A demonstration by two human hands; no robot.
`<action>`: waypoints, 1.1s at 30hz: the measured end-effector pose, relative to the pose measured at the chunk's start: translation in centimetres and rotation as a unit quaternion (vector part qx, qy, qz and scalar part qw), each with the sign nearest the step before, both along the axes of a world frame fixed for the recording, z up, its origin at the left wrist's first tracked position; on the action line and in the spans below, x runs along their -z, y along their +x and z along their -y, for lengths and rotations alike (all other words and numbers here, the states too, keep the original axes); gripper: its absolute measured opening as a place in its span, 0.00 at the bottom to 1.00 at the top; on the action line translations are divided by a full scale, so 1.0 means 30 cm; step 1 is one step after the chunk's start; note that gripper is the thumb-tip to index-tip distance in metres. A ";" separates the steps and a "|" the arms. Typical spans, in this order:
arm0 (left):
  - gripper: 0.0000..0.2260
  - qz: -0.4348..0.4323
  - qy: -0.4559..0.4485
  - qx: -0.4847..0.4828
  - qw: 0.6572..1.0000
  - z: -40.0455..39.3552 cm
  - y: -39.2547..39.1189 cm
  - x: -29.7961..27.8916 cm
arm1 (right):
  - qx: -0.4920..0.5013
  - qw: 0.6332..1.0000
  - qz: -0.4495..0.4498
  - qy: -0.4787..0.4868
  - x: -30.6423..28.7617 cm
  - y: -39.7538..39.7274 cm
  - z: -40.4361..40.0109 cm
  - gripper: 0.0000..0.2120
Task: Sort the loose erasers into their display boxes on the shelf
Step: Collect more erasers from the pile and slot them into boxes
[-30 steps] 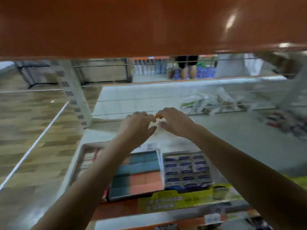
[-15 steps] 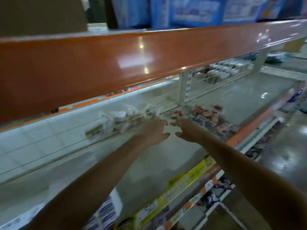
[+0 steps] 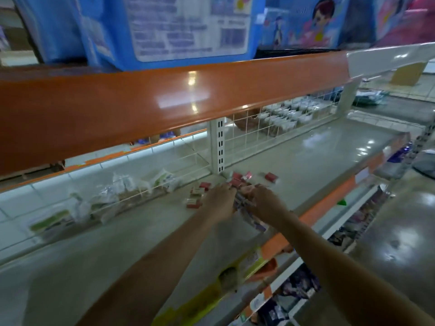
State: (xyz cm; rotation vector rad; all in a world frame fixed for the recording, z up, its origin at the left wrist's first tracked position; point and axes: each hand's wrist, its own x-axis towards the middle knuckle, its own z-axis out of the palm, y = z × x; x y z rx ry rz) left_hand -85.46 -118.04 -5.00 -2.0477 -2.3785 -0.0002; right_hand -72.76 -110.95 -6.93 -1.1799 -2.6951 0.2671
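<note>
Loose red-and-white erasers [image 3: 196,196] lie scattered on the grey shelf [image 3: 306,156] near the white upright post, and one red eraser [image 3: 271,177] sits apart to the right. Both my hands reach into this pile. My left hand [image 3: 220,201] lies over the red erasers with curled fingers; motion blur hides whether it grips any. My right hand [image 3: 267,203] curls its fingers round a bunch of blue-and-white erasers [image 3: 247,208] that lies between the two hands. No display box is in view.
A white wire mesh and an upright post [image 3: 217,147] back the shelf, with clear packets [image 3: 131,187] behind the mesh. An orange shelf edge [image 3: 164,102] hangs just above, with blue boxes [image 3: 179,27] on it. A yellow label strip [image 3: 211,300] lines the front edge.
The view has swung right along the shelf, away from the display boxes. Both hands have moved forward onto the pile of loose erasers, and blue-and-white erasers now show between them.
</note>
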 end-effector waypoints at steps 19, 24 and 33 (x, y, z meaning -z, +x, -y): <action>0.17 0.078 0.154 -0.039 0.984 0.023 -0.015 0.058 | 0.030 0.973 -0.227 -0.022 0.105 0.031 0.030 0.16; 0.16 0.097 0.202 -0.042 0.974 0.110 -0.038 0.027 | -0.007 0.963 -0.268 -0.027 0.085 0.021 0.056 0.12; 0.10 0.089 0.249 -0.128 0.956 0.400 -0.134 -0.006 | -0.105 0.944 -0.307 -0.067 0.019 -0.101 0.193 0.10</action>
